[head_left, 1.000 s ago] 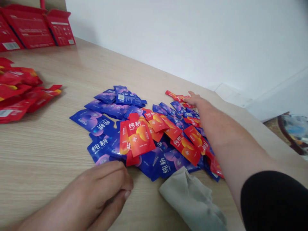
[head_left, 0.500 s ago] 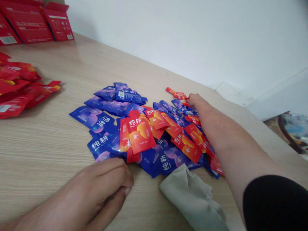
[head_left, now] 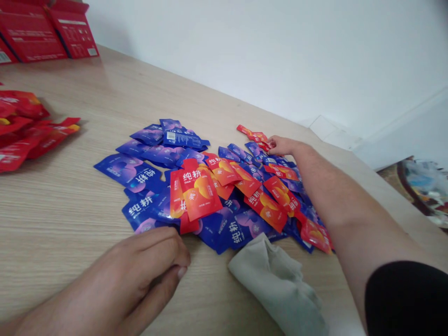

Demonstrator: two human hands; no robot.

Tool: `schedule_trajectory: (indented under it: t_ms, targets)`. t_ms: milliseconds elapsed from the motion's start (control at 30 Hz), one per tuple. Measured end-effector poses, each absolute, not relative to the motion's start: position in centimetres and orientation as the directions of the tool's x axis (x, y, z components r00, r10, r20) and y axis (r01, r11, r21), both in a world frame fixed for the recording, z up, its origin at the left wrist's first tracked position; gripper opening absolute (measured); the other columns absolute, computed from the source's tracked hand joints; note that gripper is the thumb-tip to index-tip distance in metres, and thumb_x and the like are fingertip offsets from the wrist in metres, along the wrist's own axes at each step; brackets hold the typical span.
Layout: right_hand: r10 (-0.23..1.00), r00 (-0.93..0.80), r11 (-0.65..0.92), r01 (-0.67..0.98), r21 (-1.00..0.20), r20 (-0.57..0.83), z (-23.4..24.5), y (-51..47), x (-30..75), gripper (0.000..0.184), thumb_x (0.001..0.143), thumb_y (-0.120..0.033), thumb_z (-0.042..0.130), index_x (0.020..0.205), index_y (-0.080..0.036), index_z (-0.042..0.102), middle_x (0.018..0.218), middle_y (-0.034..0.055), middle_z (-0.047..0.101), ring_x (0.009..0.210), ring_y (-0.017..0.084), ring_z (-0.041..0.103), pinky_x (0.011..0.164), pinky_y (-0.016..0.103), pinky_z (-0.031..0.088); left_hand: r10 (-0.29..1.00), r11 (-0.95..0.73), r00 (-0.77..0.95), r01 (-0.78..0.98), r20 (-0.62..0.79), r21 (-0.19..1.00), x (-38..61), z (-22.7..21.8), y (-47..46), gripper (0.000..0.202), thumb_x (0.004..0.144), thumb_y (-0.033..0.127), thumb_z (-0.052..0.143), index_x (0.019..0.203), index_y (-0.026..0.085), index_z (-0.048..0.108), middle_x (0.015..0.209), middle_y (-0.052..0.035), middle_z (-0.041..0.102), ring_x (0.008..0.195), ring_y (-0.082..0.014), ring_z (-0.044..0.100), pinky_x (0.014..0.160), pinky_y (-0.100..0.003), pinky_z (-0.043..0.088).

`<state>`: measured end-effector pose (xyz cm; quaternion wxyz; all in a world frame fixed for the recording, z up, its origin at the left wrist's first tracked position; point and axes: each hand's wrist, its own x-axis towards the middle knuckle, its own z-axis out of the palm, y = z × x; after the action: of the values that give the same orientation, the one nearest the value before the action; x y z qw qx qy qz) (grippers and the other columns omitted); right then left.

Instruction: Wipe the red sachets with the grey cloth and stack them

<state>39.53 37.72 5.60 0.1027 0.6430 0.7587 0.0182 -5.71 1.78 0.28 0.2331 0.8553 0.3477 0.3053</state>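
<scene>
A heap of small blue sachets and red-orange sachets lies spread on the wooden table. My right hand reaches to the far side of the heap and pinches a red sachet at its edge. My left hand rests on the table at the heap's near edge, fingers curled together, fingertips touching a blue sachet. Whether it grips that sachet is hidden.
A grey cloth lies crumpled at the near side of the heap. Another pile of red sachets sits at the far left. Red cartons stand at the back left against the white wall. The table edge runs along the right.
My right hand has closed from flat reaching fingers to a pinch on the far red sachet and drawn it slightly nearer. My left hand has stayed in place.
</scene>
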Motion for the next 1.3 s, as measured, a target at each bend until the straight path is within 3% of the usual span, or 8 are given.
schedule_trajectory:
  t_ms: [100, 233, 433, 600, 767, 933, 1067, 1300]
  targets:
    - [0.96, -0.175, 0.21, 0.966, 0.148, -0.218, 5.8, 37.6, 39.6, 0.059, 0.089, -0.038, 0.083, 0.143, -0.026, 0.064, 0.13, 0.004, 0.076, 0.109, 0.022, 0.073, 0.097, 0.033, 0.057, 0.724, -0.649, 0.617, 0.458, 0.308, 0.607, -6.1, 0.0, 1.8, 0.021, 0.096, 0.005, 0.052, 0.098, 0.025, 0.059, 0.088, -0.0004, 0.066, 0.076, -0.0117, 0.065, 0.064, -0.022, 0.053]
    - [0.97, -0.119, 0.163, 0.965, 0.204, -0.211, 5.5, 37.9, 39.0, 0.039, 0.102, -0.042, 0.07, 0.133, -0.019, 0.067, 0.132, 0.0101, 0.07, 0.112, 0.026, 0.071, 0.097, 0.048, 0.06, 0.727, -0.64, 0.617, 0.45, 0.301, 0.622, -6.1, -0.2, 1.8, 0.02, 0.096, 0.005, 0.052, 0.097, 0.024, 0.058, 0.089, -0.0009, 0.066, 0.077, -0.0121, 0.064, 0.064, -0.022, 0.053]
    - [0.999, 0.032, -0.032, 0.955, 0.295, 0.006, 4.1, 37.3, 38.1, 0.037, 0.103, -0.042, 0.069, 0.131, -0.018, 0.067, 0.132, 0.0105, 0.069, 0.113, 0.026, 0.07, 0.097, 0.049, 0.06, 0.728, -0.631, 0.623, 0.444, 0.286, 0.636, -6.1, 0.1, 1.9, 0.019, 0.096, 0.006, 0.053, 0.095, 0.024, 0.058, 0.089, -0.001, 0.066, 0.077, -0.0126, 0.064, 0.065, -0.023, 0.052]
    - [0.969, 0.057, -0.121, 0.958, 0.262, 0.24, 6.8, 34.5, 37.5, 0.043, 0.106, -0.037, 0.054, 0.129, -0.004, 0.068, 0.118, 0.027, 0.075, 0.108, 0.037, 0.073, 0.091, 0.049, 0.058, 0.722, -0.643, 0.617, 0.431, 0.313, 0.634, -5.8, 0.6, 2.0, 0.018, 0.096, 0.007, 0.052, 0.095, 0.024, 0.058, 0.089, -0.0006, 0.066, 0.076, -0.0119, 0.064, 0.065, -0.023, 0.05]
    - [0.935, -0.107, 0.015, 0.964, 0.265, 0.338, 10.3, 28.5, 34.2, 0.042, 0.105, -0.038, 0.05, 0.129, -0.009, 0.068, 0.119, 0.0238, 0.076, 0.107, 0.039, 0.073, 0.092, 0.048, 0.055, 0.711, -0.661, 0.617, 0.425, 0.336, 0.619, -5.6, 0.5, 2.4, 0.016, 0.097, 0.009, 0.052, 0.094, 0.023, 0.059, 0.088, -0.0008, 0.066, 0.076, -0.0121, 0.064, 0.065, -0.023, 0.05]
    - [0.917, -0.31, 0.236, 0.928, 0.287, 0.249, 10.6, 20.1, 29.3, 0.032, 0.101, -0.036, 0.055, 0.12, -0.016, 0.071, 0.114, 0.0181, 0.078, 0.105, 0.036, 0.073, 0.092, 0.045, 0.054, 0.694, -0.69, 0.616, 0.419, 0.374, 0.59, -5.4, 0.3, 2.8, 0.015, 0.098, 0.011, 0.053, 0.092, 0.022, 0.061, 0.086, -0.0011, 0.066, 0.075, -0.0127, 0.064, 0.065, -0.024, 0.049]
    - [0.888, -0.418, 0.357, 0.89, 0.285, 0.192, 10.3, 15.3, 27.1, 0.034, 0.102, -0.036, 0.052, 0.125, -0.018, 0.07, 0.123, 0.0161, 0.077, 0.116, 0.035, 0.069, 0.103, 0.045, 0.051, 0.684, -0.704, 0.621, 0.426, 0.381, 0.569, -5.3, 0.5, 3.1, 0.015, 0.098, 0.012, 0.053, 0.091, 0.021, 0.063, 0.086, -0.0014, 0.068, 0.077, -0.0134, 0.065, 0.066, -0.025, 0.05]
    - [0.909, -0.381, 0.321, 0.9, 0.296, 0.171, 8.2, 13.7, 27.3, 0.046, 0.106, -0.026, 0.043, 0.146, -0.018, 0.063, 0.137, 0.0195, 0.071, 0.127, 0.038, 0.064, 0.108, 0.049, 0.048, 0.668, -0.723, 0.643, 0.441, 0.375, 0.532, -5.3, 0.6, 3.4, 0.015, 0.098, 0.014, 0.051, 0.09, 0.019, 0.063, 0.084, -0.0012, 0.067, 0.073, -0.0133, 0.064, 0.064, -0.025, 0.048]
